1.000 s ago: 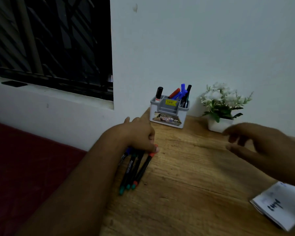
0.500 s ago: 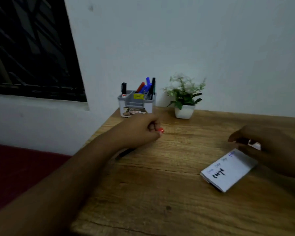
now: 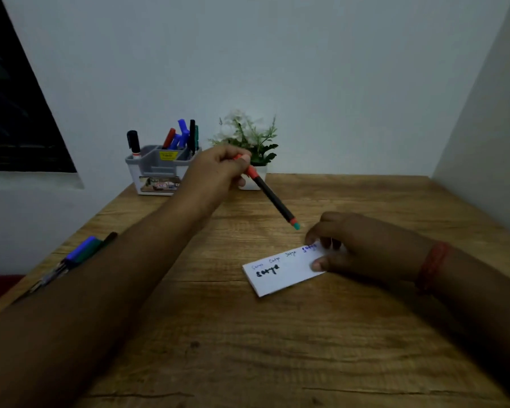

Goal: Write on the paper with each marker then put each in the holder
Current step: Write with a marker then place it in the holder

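My left hand (image 3: 218,172) grips a black marker with orange ends and a teal tip (image 3: 273,198), held in the air and slanting down to the right. Its teal end hangs just left of my right hand (image 3: 351,245). That hand rests on the right end of a folded white paper (image 3: 280,275) and pins it to the wooden desk (image 3: 248,334). Several handwritten words show on the paper. A grey and white holder (image 3: 156,175) stands at the back left with several markers upright in it. More markers (image 3: 74,257) lie at the desk's left edge, partly behind my forearm.
A small white pot with white flowers (image 3: 248,142) stands right of the holder, against the back wall. A side wall borders the desk on the right. A dark window lies at the left.
My left hand lifted the orange-ended marker off the pile at the left and carried it right, toward the paper. My right hand came down onto the paper. The view swung right.
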{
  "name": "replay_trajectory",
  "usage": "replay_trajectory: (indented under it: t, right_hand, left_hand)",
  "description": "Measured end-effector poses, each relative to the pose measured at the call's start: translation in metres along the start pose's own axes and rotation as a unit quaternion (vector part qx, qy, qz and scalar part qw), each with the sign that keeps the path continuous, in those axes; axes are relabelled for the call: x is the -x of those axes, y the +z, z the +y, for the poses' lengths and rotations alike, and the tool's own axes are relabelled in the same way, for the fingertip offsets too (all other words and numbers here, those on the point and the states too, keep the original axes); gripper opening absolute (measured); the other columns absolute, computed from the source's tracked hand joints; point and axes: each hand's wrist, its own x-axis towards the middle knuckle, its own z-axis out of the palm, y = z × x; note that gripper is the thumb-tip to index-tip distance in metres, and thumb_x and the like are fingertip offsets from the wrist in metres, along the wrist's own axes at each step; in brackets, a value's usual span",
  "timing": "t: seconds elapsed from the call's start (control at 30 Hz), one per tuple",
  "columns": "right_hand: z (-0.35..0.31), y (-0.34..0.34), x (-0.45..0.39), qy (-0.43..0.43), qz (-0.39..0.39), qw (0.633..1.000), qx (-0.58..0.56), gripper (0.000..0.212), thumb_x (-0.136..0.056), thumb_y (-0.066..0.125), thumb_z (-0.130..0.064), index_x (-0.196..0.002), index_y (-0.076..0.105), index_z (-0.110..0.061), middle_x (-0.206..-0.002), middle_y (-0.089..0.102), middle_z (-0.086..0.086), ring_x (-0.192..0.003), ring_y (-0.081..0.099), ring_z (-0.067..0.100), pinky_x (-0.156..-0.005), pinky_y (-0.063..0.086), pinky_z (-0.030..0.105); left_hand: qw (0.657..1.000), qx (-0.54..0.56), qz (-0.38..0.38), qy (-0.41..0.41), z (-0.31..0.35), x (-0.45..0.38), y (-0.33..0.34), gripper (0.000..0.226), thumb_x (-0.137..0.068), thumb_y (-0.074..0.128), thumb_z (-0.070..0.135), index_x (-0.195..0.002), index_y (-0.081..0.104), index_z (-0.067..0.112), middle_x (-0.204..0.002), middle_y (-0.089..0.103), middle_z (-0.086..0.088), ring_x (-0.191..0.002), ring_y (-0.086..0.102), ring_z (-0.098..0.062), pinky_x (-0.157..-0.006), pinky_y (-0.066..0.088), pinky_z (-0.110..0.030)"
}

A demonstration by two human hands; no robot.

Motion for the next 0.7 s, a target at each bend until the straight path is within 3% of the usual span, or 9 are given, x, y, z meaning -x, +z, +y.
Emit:
replay_trajectory:
  t: [0.1,0.17,0.23,0.3,0.37,0.4,0.53,0.6,0.7]
  right_hand:
    - [-0.003,0.000,0.002,0.005,0.100,0.992,-0.077,0.039,-0.083,0.068,-0.061,-0.116,0.048,-0.052,-0.092,0.056,-0.021,-0.085,0.055,-0.005,-0.065,0.041,0.013]
    - [-0.007,0.000,0.001,-0.005,0.197,0.964,-0.181,0.035,-0.083,0.071,-0.054,-0.111,0.051,-0.051,-0.087,0.064,-0.017,-0.082,0.059,-0.005,-0.064,0.043,0.012]
    - [-0.015,0.002,0.001,-0.019,0.258,0.904,-0.339,0.030,-0.086,0.073,-0.044,-0.113,0.062,-0.044,-0.087,0.069,-0.013,-0.076,0.065,0.000,-0.068,0.051,0.015]
    - [-0.023,0.003,-0.001,-0.065,0.275,0.820,-0.497,0.029,-0.089,0.069,-0.036,-0.116,0.070,-0.026,-0.084,0.072,-0.004,-0.072,0.069,0.010,-0.066,0.056,0.023]
    - [-0.027,0.004,-0.002,-0.094,0.280,0.746,-0.597,0.028,-0.090,0.067,-0.030,-0.114,0.072,-0.016,-0.085,0.071,0.007,-0.074,0.068,0.020,-0.066,0.056,0.029]
    - [-0.029,0.004,-0.002,-0.090,0.282,0.733,-0.612,0.027,-0.090,0.067,-0.029,-0.112,0.073,-0.014,-0.086,0.071,0.010,-0.075,0.068,0.023,-0.066,0.056,0.030]
    - [-0.035,0.010,-0.001,-0.021,0.288,0.805,-0.518,0.018,-0.099,0.064,-0.029,-0.107,0.074,-0.016,-0.088,0.075,0.008,-0.073,0.072,0.021,-0.064,0.062,0.033]
    - [-0.038,0.011,0.000,-0.014,0.293,0.817,-0.496,0.014,-0.101,0.062,-0.022,-0.103,0.073,-0.014,-0.087,0.075,0.009,-0.070,0.073,0.020,-0.063,0.063,0.034]
    - [-0.047,0.007,0.000,-0.025,0.313,0.828,-0.465,0.008,-0.099,0.064,-0.012,-0.094,0.069,-0.008,-0.079,0.074,0.009,-0.065,0.073,0.019,-0.058,0.063,0.034]
  left_hand:
    - [0.991,0.116,-0.004,-0.062,-0.018,0.006,0.010,0.011,-0.096,0.060,0.017,-0.103,0.068,0.013,-0.091,0.075,-0.002,-0.078,0.067,-0.011,-0.082,0.058,-0.031]
    - [0.976,0.196,-0.027,-0.085,-0.024,0.012,0.019,0.011,-0.095,0.061,0.014,-0.104,0.065,0.009,-0.090,0.074,-0.005,-0.079,0.068,-0.013,-0.083,0.059,-0.034]
    - [0.968,0.229,-0.051,-0.088,-0.028,0.016,0.029,0.010,-0.095,0.060,0.011,-0.104,0.062,0.007,-0.088,0.074,-0.006,-0.081,0.070,-0.015,-0.081,0.058,-0.033]
    - [0.966,0.232,-0.077,-0.081,-0.029,0.020,0.036,0.009,-0.095,0.058,0.011,-0.103,0.059,0.007,-0.085,0.074,-0.005,-0.081,0.072,-0.017,-0.078,0.058,-0.031]
    - [0.976,0.181,-0.110,-0.051,-0.029,0.022,0.038,0.016,-0.097,0.056,0.015,-0.107,0.059,0.003,-0.083,0.073,-0.005,-0.079,0.070,-0.018,-0.076,0.057,-0.029]
    - [0.983,0.132,-0.129,-0.021,-0.030,0.024,0.038,0.020,-0.098,0.054,0.016,-0.108,0.059,0.000,-0.082,0.071,-0.005,-0.077,0.069,-0.017,-0.075,0.056,-0.027]
    - [0.974,-0.056,-0.205,0.080,-0.033,0.032,0.040,0.031,-0.103,0.046,0.027,-0.100,0.061,0.000,-0.077,0.061,-0.005,-0.069,0.057,-0.014,-0.067,0.049,-0.032]
    - [0.968,-0.079,-0.226,0.076,-0.032,0.031,0.039,0.035,-0.102,0.045,0.034,-0.098,0.061,0.003,-0.077,0.057,-0.013,-0.067,0.054,-0.017,-0.063,0.046,-0.038]
    - [0.957,-0.106,-0.258,0.080,-0.030,0.025,0.035,0.039,-0.100,0.042,0.038,-0.098,0.063,0.005,-0.076,0.054,-0.022,-0.066,0.049,-0.021,-0.063,0.041,-0.036]
